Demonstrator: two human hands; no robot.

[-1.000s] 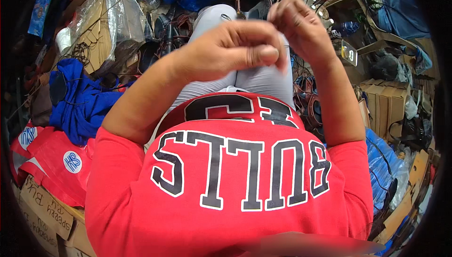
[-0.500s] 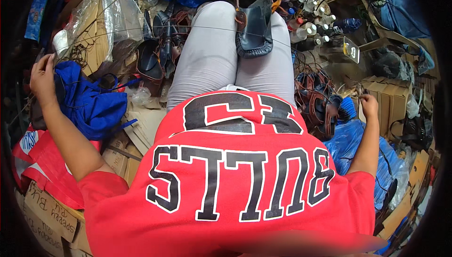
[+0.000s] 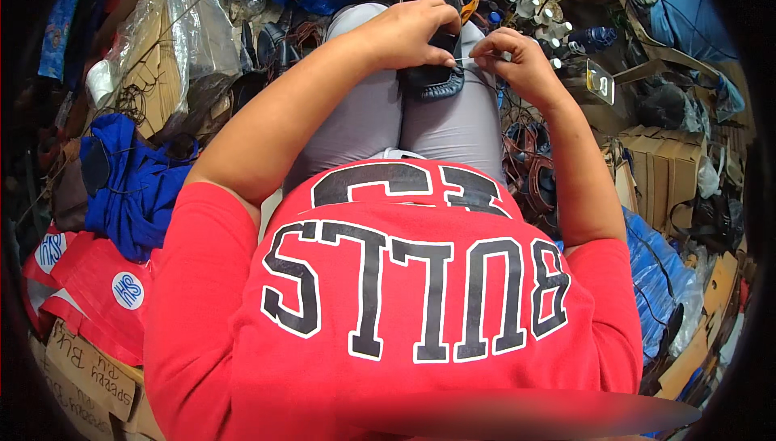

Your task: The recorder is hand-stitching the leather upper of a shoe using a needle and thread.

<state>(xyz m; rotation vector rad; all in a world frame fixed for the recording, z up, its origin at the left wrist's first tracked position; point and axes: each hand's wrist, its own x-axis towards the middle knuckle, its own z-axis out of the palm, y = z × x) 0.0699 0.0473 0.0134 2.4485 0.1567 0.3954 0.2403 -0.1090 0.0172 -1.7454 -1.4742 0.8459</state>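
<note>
From the head camera, a person's right hand (image 3: 517,61) pinches a thin pale strand (image 3: 464,59) above a dark shoe (image 3: 436,92), which rests on grey trousers (image 3: 356,130) near the knees; the left hand (image 3: 414,33) curls narrowly, its exact grip unclear. Even tension and a steady shoe would likely help. Folded cardboard (image 3: 663,170), bottles (image 3: 554,34), blue cloth (image 3: 133,190) and blue plastic (image 3: 651,279) crowd the floor around.

Cluttered shoemaking workshop, by look: dark shoe (image 3: 436,88) on lap (image 3: 453,132), brown shoes (image 3: 540,186) nearby, capped bottles (image 3: 553,30), cardboard (image 3: 659,176).
</note>
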